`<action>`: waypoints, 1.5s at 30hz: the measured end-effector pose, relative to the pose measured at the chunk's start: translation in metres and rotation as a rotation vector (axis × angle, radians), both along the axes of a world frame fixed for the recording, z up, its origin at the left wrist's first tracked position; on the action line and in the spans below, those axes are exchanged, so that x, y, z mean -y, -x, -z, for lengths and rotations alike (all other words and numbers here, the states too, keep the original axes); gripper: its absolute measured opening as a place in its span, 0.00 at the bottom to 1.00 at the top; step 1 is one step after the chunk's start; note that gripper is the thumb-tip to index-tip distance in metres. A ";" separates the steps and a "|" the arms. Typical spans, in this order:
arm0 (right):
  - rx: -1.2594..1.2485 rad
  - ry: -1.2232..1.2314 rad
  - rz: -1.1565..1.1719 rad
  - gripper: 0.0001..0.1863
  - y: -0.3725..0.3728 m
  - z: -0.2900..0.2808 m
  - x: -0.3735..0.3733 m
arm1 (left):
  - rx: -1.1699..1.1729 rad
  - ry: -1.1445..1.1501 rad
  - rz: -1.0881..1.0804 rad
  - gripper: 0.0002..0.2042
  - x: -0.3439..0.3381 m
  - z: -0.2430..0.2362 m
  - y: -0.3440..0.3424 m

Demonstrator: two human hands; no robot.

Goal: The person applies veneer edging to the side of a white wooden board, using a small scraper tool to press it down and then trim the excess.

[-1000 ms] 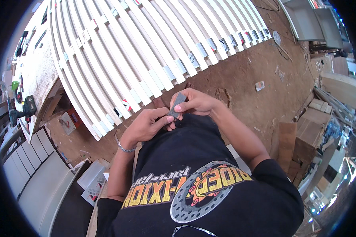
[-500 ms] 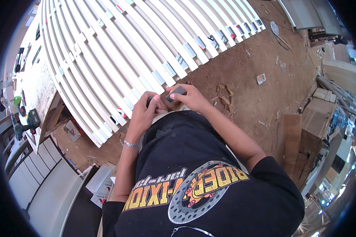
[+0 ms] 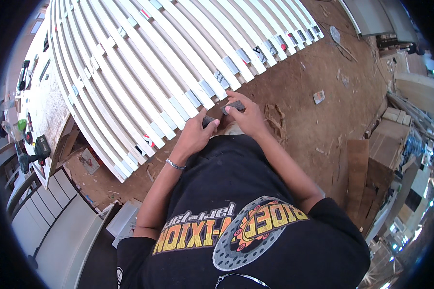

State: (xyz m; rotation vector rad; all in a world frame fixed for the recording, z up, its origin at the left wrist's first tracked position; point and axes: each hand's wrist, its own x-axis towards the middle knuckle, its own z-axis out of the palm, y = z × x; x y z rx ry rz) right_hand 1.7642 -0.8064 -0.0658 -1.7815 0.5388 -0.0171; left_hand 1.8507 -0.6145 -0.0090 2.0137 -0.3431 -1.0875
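Note:
Long white slats lie side by side in front of me, with small pieces showing in the gaps at their ends. My right hand is closed on a dark grey sanding pad, its fingertips at the near ends of the slats. A second dark grey sanding pad sits pinched in my left hand, close to the neighbouring slat ends. Whether either pad touches a slat I cannot tell.
A cordless drill rests on a white board at the left. Brown dirt floor with scraps spreads to the right. Wooden boxes and stacked offcuts line the right side. A white panel stands at lower left.
Both hands have moved right and apart from my lap toward the slat ends. The right one has reached a little farther forward; each still holds its sanding pad.

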 end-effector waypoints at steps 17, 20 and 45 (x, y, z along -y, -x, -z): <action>-0.136 -0.105 0.004 0.12 -0.017 -0.020 0.014 | 0.226 0.121 0.005 0.25 -0.034 0.023 0.010; -0.148 -0.082 -0.010 0.12 -0.022 -0.038 0.001 | -0.206 0.222 -0.155 0.17 -0.045 0.005 0.008; -0.208 0.188 -0.287 0.11 -0.022 -0.033 -0.088 | 0.683 -0.173 0.101 0.23 -0.085 0.037 -0.119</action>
